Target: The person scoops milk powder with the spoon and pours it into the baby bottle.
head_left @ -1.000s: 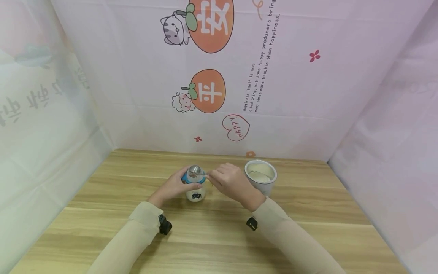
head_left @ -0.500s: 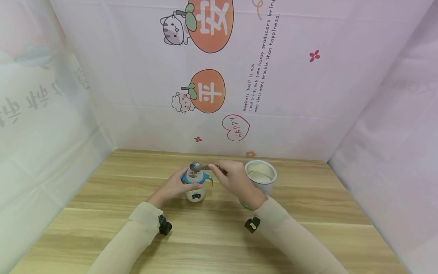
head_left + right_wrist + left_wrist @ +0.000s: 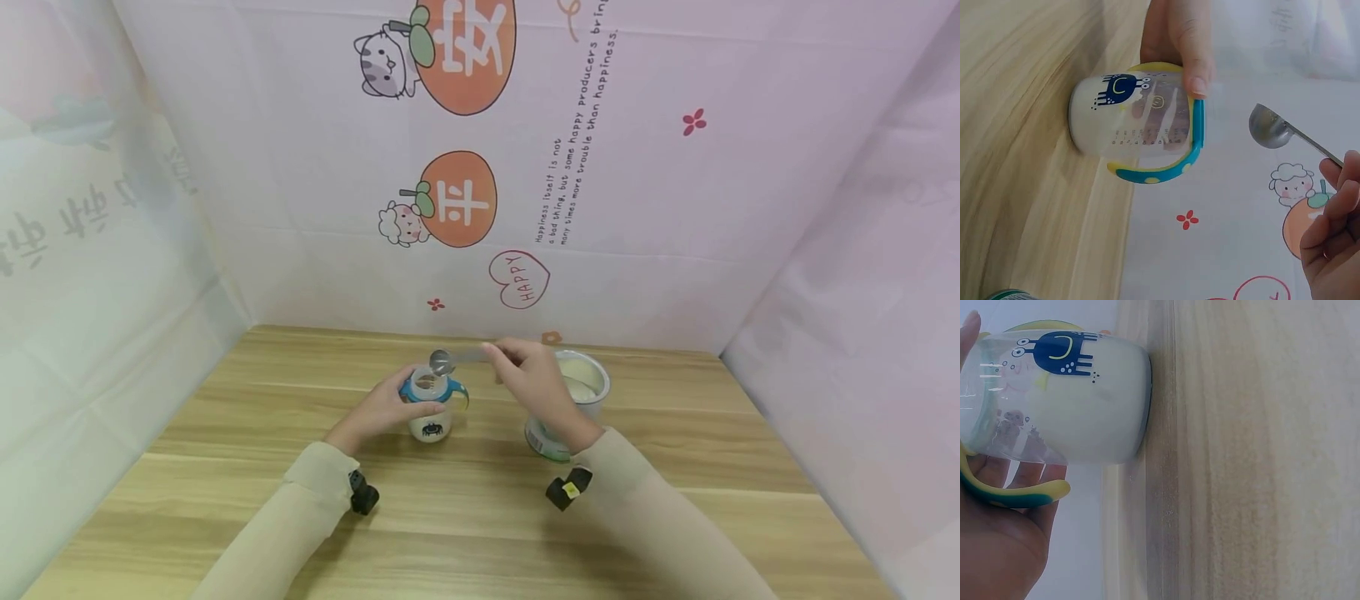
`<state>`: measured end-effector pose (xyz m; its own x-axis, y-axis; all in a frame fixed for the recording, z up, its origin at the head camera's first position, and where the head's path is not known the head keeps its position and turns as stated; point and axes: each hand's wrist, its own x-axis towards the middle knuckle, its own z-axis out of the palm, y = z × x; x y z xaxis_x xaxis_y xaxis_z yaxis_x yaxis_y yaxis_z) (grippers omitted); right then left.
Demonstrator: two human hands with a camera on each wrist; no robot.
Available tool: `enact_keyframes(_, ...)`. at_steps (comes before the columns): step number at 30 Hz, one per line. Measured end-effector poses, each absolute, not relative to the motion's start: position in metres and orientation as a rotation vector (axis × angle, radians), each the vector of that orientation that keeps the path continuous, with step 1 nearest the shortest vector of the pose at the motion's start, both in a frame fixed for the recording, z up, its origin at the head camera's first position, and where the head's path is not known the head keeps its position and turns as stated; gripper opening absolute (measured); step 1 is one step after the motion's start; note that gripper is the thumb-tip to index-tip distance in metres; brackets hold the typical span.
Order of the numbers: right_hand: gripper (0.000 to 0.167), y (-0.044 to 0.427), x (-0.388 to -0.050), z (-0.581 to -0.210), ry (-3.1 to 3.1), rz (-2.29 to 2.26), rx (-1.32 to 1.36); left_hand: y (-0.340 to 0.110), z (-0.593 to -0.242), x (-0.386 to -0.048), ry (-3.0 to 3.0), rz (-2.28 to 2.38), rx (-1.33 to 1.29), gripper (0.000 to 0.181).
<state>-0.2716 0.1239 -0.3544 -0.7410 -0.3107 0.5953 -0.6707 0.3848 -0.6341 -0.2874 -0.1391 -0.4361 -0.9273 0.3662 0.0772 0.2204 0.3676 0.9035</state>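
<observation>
Long cream sleeves [image 3: 273,517] and two small black wrist cameras [image 3: 365,497] (the right one with a yellow patch [image 3: 572,490])

Both forearms [image 3: 258,517] are stretched forward here; the left grip [image 3: 384,411] is wrapped round, its thumb [image 3: 423,409] laid straight, while the right grip [image 3: 536,379] is held higher, thumb and fingers [image 3: 1340,203] pinched.

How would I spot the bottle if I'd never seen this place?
On the wooden table, look left of the white tub. There the left hand holds a clear bottle upright, whitish toward its base. Unlike the tub, it has curved blue-and-yellow handles and a dark blue cartoon creature.
</observation>
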Motion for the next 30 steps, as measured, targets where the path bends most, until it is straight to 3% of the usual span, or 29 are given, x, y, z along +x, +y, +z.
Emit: enact_keyframes(30,0.036,0.193,-0.266,-0.337,-2.398,1.435,0.497,-0.134,-0.423,-0.287,2.634,1.452,0.605,0.072)
